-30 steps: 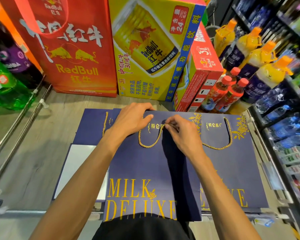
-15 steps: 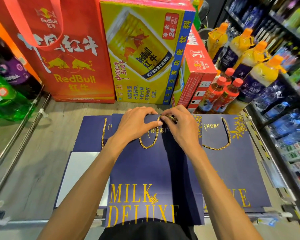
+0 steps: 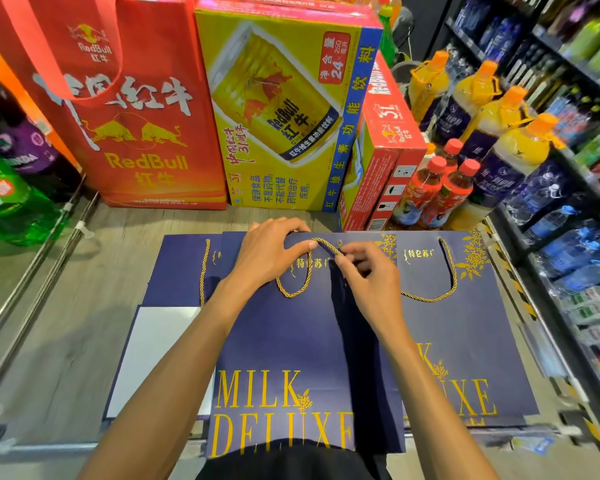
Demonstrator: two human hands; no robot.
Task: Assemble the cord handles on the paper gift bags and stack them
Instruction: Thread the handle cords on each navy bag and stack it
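Up top on the blue bag (image 3: 291, 341), the right hand (image 3: 371, 282) pinches the gold cord (image 3: 293, 292), the hole (image 3: 340, 242) just beyond. The left hand (image 3: 267, 254) grips the edge.

Grey wood-look floor (image 3: 66, 323); stocked drink shelves (image 3: 568, 81) at right.

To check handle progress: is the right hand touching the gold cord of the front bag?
Touching. The head view shows the right hand pinching the gold cord over the front bag.
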